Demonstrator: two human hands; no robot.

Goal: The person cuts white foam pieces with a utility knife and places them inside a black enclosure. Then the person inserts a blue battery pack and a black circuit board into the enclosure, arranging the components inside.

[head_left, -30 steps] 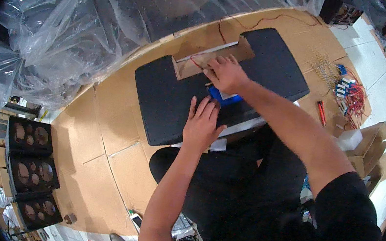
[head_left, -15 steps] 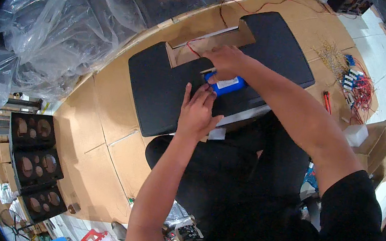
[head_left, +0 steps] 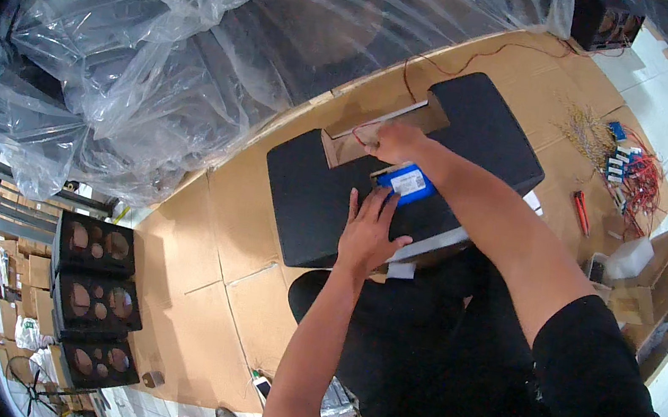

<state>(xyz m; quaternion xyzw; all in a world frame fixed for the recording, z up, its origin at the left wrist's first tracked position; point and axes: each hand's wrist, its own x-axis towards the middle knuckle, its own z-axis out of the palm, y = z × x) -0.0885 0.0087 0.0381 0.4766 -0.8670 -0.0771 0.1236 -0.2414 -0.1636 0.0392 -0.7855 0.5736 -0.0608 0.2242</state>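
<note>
Spread-fingered, the left hand [head_left: 368,236] touched a likely stiff, dense blue pack [head_left: 408,184], best held by its sides, atop the black box [head_left: 305,198], while the right hand [head_left: 400,143], grip unclear, hung near red wire [head_left: 356,134] in the cut-out [head_left: 343,153].

The right hand [head_left: 399,142] hides its fingertips, and the blue pack's [head_left: 410,187] print is illegible.

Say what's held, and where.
Left hand only touches the blue pack at its near edge; whether the right hand grips the red wire cannot be told.
</note>
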